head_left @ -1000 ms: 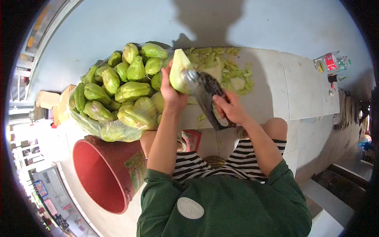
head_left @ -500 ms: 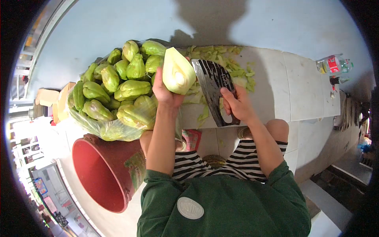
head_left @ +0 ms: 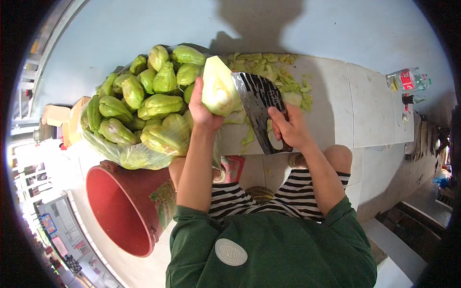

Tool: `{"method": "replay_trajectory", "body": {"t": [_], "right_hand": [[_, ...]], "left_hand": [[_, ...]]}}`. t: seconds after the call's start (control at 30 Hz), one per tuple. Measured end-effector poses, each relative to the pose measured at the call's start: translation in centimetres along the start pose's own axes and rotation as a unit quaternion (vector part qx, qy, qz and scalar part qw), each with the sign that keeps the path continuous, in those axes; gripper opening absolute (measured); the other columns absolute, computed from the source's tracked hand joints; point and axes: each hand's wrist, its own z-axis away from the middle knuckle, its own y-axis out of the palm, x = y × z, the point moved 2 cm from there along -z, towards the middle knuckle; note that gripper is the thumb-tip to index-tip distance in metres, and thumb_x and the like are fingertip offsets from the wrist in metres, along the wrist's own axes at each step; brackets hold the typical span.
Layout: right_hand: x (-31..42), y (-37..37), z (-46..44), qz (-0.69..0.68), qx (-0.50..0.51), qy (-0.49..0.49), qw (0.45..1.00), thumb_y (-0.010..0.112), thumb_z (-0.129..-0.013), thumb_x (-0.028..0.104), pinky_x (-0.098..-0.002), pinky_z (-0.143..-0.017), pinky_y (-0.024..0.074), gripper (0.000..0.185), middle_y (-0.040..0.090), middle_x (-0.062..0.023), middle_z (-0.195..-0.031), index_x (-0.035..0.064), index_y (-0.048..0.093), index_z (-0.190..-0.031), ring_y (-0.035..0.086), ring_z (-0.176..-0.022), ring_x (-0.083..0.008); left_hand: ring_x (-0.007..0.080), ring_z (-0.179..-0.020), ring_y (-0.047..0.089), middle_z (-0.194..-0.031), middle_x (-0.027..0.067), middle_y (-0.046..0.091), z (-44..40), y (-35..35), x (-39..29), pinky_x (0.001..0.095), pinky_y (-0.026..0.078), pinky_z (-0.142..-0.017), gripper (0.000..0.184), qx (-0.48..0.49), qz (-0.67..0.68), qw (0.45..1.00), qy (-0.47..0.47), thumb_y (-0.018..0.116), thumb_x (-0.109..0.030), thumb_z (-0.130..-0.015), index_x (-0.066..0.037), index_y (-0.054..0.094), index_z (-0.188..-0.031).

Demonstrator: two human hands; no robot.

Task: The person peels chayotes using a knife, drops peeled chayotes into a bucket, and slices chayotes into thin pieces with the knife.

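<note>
My left hand is wrapped round a peeled, pale green chayote, its narrow end pointing up. Close by on the right, my right hand grips the handle of a broad black knife, whose pale edge lies beside the chayote; whether they touch I cannot tell. Green peelings are scattered on the tiled ledge behind the knife. To the left of my left hand, a clear plastic bag holds several unpeeled green chayotes.
A red bucket lies tilted below the bag, its mouth facing left. Plastic bottles lie at the right end of the tiled ledge. Cardboard stands left of the bag. A blue-grey wall rises behind the ledge.
The knife was against the chayote and blurred a second ago; it has moved right and turned its flat black face to view. The chayote has turned in my left hand.
</note>
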Motion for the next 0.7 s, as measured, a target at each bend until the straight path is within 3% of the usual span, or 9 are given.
{"method": "replay_trajectory", "body": {"t": [0.17,0.33,0.57,0.6,0.7], "right_hand": [[0.4,0.2,-0.1,0.018,0.013,-0.004,1.0,0.054,-0.096,0.038,-0.0268,-0.042,0.0368,0.038,0.045,0.0019,-0.051,0.0063,0.048,-0.077,0.046,-0.043,-0.0082],[0.1,0.2,-0.5,-0.012,0.019,-0.004,1.0,0.054,-0.096,0.041,-0.0263,-0.041,0.0368,0.04,0.046,0.0015,-0.052,0.0069,0.047,-0.077,0.046,-0.043,-0.0085],[0.1,0.4,-0.5,-0.044,0.007,-0.001,0.999,0.056,-0.095,0.044,-0.0259,-0.041,0.0377,0.043,0.045,0.0019,-0.052,0.0068,0.047,-0.075,0.046,-0.043,-0.0081],[0.0,0.4,-0.5,-0.05,0.005,-0.005,0.999,0.056,-0.094,0.044,-0.0259,-0.041,0.0375,0.043,0.045,0.0021,-0.052,0.0067,0.047,-0.075,0.045,-0.042,-0.008],[0.8,0.3,-1.0,-0.063,-0.008,-0.041,0.997,0.056,-0.096,0.037,-0.0256,-0.039,0.0401,0.039,0.044,0.0022,-0.051,0.0075,0.048,-0.072,0.046,-0.04,-0.0083]], "left_hand": [[0.0306,-0.108,0.059,-0.12,0.0148,0.06,0.4,-0.6,0.1,0.0445,0.047,-0.094,0.058,-0.026,0.036,0.999,-0.014,0.038,-0.047,-0.096,-0.002,0.049,-0.131],[0.026,-0.101,0.061,-0.114,0.0107,0.061,0.9,-0.1,0.7,0.0421,0.049,-0.088,0.051,-0.061,-0.016,0.998,-0.004,0.043,-0.045,-0.096,-0.006,0.051,-0.127],[0.0278,-0.101,0.062,-0.115,0.0115,0.063,1.3,0.8,0.7,0.0433,0.049,-0.089,0.053,-0.046,0.0,0.999,-0.015,0.046,-0.044,-0.094,-0.004,0.052,-0.127],[0.0276,-0.101,0.062,-0.114,0.0114,0.063,1.6,1.4,0.8,0.0433,0.049,-0.088,0.052,-0.078,-0.036,0.996,-0.038,0.046,-0.044,-0.094,-0.004,0.052,-0.126],[0.0274,-0.099,0.062,-0.111,0.011,0.063,1.7,1.8,1.5,0.0432,0.05,-0.087,0.051,-0.096,-0.061,0.992,-0.058,0.048,-0.044,-0.093,-0.005,0.053,-0.124]]}}
